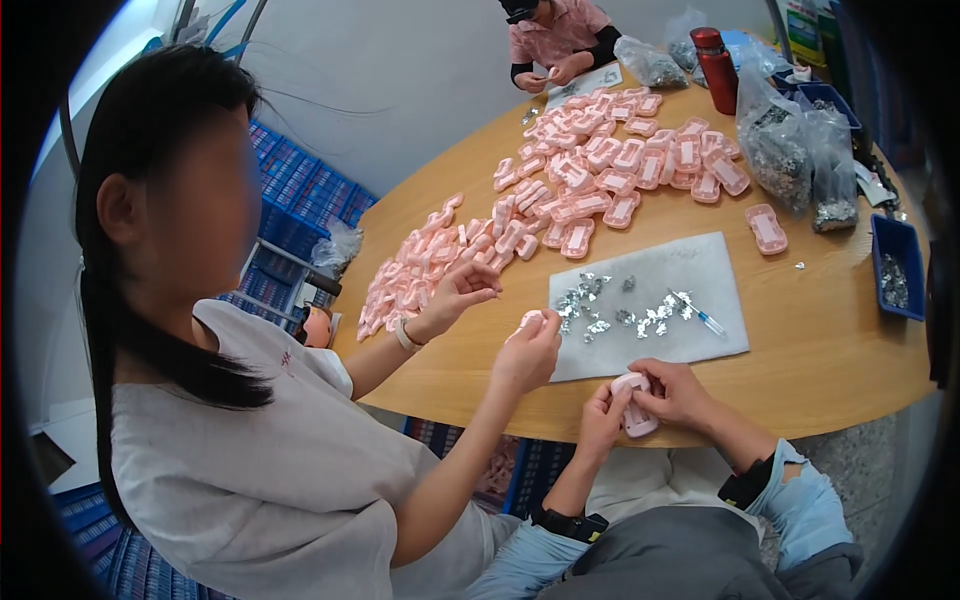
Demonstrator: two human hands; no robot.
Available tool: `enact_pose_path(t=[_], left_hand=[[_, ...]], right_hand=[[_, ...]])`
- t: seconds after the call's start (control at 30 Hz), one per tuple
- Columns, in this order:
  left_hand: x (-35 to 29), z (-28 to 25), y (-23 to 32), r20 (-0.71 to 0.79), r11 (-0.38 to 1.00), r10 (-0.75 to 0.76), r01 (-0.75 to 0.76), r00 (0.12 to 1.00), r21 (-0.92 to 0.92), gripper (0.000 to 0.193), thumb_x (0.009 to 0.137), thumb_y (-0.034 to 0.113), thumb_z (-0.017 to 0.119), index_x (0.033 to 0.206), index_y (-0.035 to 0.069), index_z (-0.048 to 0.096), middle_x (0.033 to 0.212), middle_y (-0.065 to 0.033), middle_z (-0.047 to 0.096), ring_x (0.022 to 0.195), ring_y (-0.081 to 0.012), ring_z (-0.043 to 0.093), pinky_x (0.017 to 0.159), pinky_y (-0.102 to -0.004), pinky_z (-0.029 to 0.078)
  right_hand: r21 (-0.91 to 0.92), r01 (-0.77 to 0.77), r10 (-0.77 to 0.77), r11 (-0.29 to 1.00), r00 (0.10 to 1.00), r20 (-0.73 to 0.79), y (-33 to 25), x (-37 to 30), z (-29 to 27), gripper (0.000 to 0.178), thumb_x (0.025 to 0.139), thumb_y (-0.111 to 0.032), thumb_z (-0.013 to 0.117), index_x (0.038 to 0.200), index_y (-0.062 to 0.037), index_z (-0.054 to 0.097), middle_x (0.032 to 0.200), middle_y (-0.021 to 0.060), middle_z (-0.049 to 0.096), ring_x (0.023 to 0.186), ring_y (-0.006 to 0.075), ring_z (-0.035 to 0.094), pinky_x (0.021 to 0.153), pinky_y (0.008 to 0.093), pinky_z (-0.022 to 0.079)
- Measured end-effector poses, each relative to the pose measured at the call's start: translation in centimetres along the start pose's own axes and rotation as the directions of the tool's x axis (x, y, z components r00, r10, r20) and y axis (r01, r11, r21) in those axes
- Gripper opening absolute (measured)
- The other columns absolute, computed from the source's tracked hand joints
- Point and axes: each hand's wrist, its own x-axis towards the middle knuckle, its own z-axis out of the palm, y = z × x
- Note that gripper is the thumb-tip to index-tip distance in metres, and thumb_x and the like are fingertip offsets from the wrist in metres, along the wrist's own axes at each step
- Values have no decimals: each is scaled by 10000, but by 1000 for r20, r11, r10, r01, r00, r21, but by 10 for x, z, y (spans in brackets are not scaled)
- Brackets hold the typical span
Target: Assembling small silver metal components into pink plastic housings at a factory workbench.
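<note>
Close to the table's near edge, I hold a pink plastic casing (640,418) with both hands. My left hand (598,422) grips its left side, fingers closed round it. From the right, my right hand (676,394) presses thumb and fingers on the upper part of the casing. Just beyond lies a white foam sheet (610,358) with small shiny metal pieces (578,302) scattered on it. A thin tool with a blue handle (709,322) rests on the sheet's right part. Small details inside the casing are too fine to tell.
Pink casings (590,180) cover much of the wooden table (800,330). A person (280,420) at my left handles a pink part; another (560,45) works at the far side. Right: clear bags (775,150), a red flask (715,70), a blue bin (897,265).
</note>
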Motion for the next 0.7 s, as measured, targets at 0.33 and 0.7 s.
enact_pose_path(t=[0.33, 0.7], left_hand=[[0, -5, -7, 11, 1000, 14, -14, 1000, 3, 222, 871, 216, 516, 999, 35, 520, 857, 0, 561, 707, -33, 516, 595, -170, 416], [-1, -2, -5, 22, 999, 46, -47, 999, 21, 264, 869, 245, 522, 1004, 19, 522, 879, -19, 567, 767, -49, 520, 665, -187, 431]], right_hand=[[2, -8, 8, 1000, 1000, -13, -3, 0, 3, 332, 714, -149, 608, 1009, -11, 549, 707, 119, 580, 565, 153, 539, 533, 268, 443], [3, -21, 21, 1000, 1000, -3, 1, 0, 5, 331, 702, -134, 611, 999, -6, 547, 677, 86, 570, 539, 121, 514, 515, 248, 431]])
